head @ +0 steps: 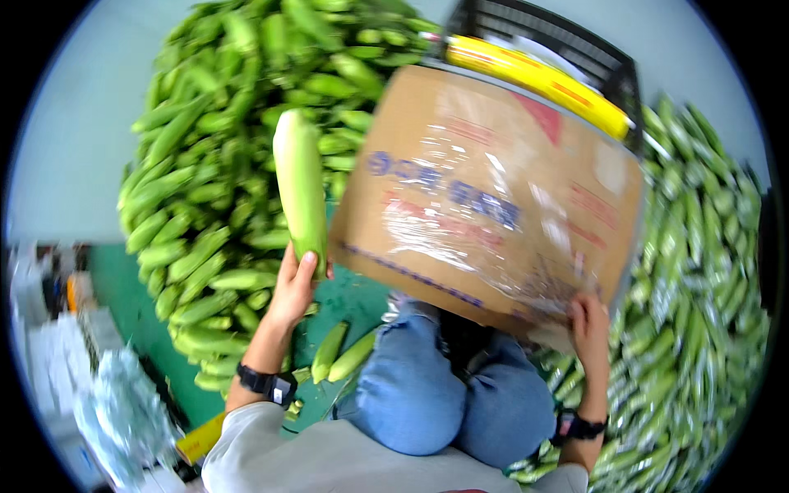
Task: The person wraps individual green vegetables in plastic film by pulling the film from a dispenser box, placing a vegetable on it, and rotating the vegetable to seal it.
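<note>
An ear of corn in pale green husk (300, 185) stands roughly upright in my left hand (297, 283), gripped near its lower end. In front of my knees lies a cardboard box (468, 197) with clear plastic film (425, 240) spread over its top. At the box's near right corner, the fingers of my right hand (588, 314) are bent against the edge of the film; whether they pinch it is blurred. A yellow roll (536, 80), seemingly of wrap, lies along the far edge of the box.
Unwrapped corn ears (203, 185) are heaped at the left, and film-wrapped ears (672, 320) at the right. A black plastic crate (548, 24) is behind the box. Two loose ears (351, 354) rest on the green floor (333, 296). Bluish plastic (126, 407) is at lower left.
</note>
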A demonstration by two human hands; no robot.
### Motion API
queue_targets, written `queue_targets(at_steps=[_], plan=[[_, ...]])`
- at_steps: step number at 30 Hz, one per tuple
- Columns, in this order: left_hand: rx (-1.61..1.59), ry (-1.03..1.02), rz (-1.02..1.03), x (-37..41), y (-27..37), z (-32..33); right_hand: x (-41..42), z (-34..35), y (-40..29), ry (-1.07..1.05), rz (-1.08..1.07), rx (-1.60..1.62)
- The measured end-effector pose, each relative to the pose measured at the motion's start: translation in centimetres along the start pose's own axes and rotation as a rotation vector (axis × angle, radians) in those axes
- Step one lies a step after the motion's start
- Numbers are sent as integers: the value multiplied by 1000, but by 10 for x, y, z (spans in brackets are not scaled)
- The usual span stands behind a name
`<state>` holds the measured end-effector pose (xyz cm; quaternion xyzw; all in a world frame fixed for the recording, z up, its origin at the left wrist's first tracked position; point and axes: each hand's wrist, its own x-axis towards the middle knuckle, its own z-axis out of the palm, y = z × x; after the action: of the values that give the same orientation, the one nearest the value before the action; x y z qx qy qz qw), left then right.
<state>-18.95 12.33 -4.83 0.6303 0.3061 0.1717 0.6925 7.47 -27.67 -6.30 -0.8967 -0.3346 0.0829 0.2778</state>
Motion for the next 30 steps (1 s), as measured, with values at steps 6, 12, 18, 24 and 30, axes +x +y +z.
queue_targets(at_steps=[6, 12, 18, 24, 30], plan=[[815, -579, 566, 68, 58, 115, 1, -10, -19, -12, 110, -81], [674, -875, 546, 122, 23, 145, -28, -5, 10, 147, 154, 463], [881, -855, 297, 126, 54, 158, 86, -2, -40, 149, -242, -73], [873, -323, 774, 68, -4, 119, 120, 28, -43, 155, -290, -230], [600, -37, 1119, 137, 53, 144, 130, 23, -30, 161, -324, -302]])
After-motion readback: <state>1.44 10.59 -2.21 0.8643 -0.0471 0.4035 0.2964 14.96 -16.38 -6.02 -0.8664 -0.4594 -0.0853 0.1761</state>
